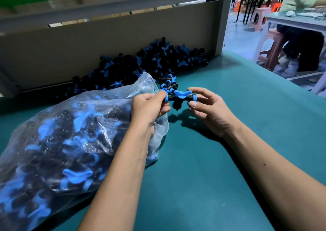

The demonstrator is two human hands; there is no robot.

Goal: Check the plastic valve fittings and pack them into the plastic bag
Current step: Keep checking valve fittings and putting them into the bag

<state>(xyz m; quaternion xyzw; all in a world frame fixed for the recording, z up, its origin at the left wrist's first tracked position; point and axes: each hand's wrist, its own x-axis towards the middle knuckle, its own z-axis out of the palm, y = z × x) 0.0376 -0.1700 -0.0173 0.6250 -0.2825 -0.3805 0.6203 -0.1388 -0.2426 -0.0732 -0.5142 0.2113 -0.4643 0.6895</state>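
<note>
Valve fitting [178, 99] held over green worktop [220, 160], beside mouth of plastic bag [58, 139].
Black T-body, blue butterfly handle, blue end collars. Left hand [150, 109] pinches one end; right hand [210, 109] fingers loosely curled at the other. Bag lies full of fittings.

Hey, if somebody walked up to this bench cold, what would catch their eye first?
Probably the black valve fitting with blue handle, held above the green table at centre, the left hand pinching one end and the right hand at the other. Next, the bulging clear plastic bag of fittings at left, and the loose pile heaped against the back board.
</note>
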